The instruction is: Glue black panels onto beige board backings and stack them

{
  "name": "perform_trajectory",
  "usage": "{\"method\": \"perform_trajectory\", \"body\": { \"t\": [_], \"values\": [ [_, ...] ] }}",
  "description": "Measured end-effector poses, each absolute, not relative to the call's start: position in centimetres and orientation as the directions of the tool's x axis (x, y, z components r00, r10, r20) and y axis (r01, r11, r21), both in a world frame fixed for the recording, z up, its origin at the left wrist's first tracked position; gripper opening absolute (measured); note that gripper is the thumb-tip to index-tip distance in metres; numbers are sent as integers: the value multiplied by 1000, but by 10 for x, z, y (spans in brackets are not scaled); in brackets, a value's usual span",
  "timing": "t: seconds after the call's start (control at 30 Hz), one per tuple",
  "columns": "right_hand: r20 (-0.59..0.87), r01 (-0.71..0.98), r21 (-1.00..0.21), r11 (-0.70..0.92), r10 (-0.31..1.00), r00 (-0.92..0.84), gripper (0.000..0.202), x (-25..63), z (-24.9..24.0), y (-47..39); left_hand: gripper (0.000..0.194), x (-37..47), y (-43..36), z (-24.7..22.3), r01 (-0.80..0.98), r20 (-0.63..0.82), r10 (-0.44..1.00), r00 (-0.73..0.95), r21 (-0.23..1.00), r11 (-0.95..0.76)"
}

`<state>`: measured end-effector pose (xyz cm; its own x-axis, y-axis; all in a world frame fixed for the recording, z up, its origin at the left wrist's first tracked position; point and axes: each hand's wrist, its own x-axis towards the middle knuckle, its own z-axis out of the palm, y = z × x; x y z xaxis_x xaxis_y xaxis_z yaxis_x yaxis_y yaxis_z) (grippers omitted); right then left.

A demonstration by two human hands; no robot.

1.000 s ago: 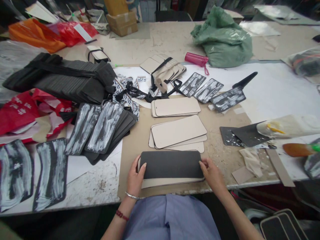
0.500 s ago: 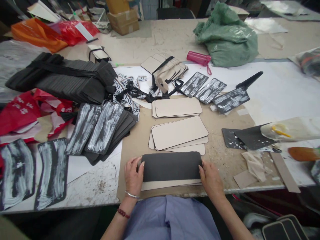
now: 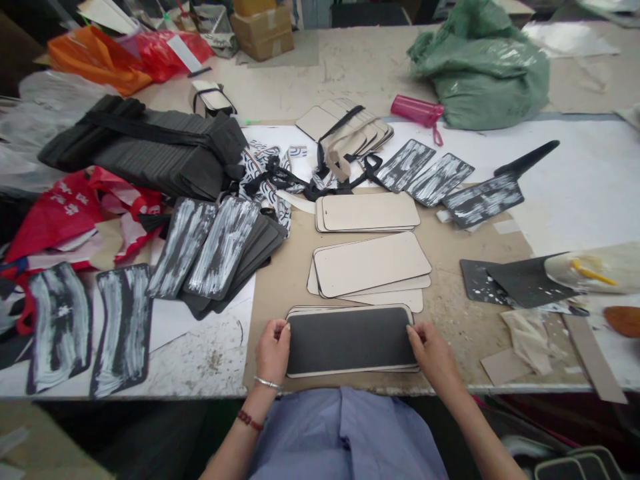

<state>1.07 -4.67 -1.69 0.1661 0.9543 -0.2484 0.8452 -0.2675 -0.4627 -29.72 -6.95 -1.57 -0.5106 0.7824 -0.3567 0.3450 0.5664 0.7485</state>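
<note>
A black rounded rectangular panel [image 3: 350, 339] lies flat over a slightly larger beige panel [image 3: 320, 375], whose rim shows around it. My left hand [image 3: 273, 350] pinches the black panel's left end between thumb and fingers. At the opposite end my right hand [image 3: 434, 353] grips the right edge the same way. Just beyond them is a loose stack of beige panels [image 3: 373, 263], with another beige stack [image 3: 370, 212] behind it. Black panels smeared with white paste [image 3: 224, 247] lie to the left, some on top of plain black ones.
A long bundle of black pieces [image 3: 150, 147] sits at the back left, beside a red bag [image 3: 55, 213]. More smeared panels [image 3: 440, 179] lie at the back right, near a pink cylinder [image 3: 415, 110] and a green sack [image 3: 493, 73]. Scraps [image 3: 533, 340] lie at the right.
The black panel has come down from a raised, curved position to lie flat over the beige one, both hands still at its ends. The camera view has shifted left.
</note>
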Motion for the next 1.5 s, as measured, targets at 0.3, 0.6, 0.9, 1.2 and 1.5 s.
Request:
{"method": "perform_trajectory", "body": {
  "t": [0.3, 0.6, 0.9, 1.2, 1.5],
  "values": [
    [-196, 859, -454, -236, 967, 163, 32, 10, -22, -46, 13, -298, -69, -22, 425, -267, 797, -542, 731, 534],
    [-211, 867, -438, -237, 965, 157, 27, 11, -25, -44, 10, -298, -69, -22, 376, -278, 786, -553, 758, 532],
    [-206, 861, -445, -247, 964, 171, 25, 9, -26, -44, 15, -302, -71, -30, 431, -260, 807, -530, 737, 520],
    [-127, 833, -498, -241, 971, 205, 26, 8, -26, -45, 25, -301, -75, -36, 382, -306, 759, -575, 720, 580],
    [-66, 857, -484, -176, 984, 165, 31, 15, -31, -47, 26, -305, -84, -28, 312, -333, 788, -517, 785, 536]
  ]
}}
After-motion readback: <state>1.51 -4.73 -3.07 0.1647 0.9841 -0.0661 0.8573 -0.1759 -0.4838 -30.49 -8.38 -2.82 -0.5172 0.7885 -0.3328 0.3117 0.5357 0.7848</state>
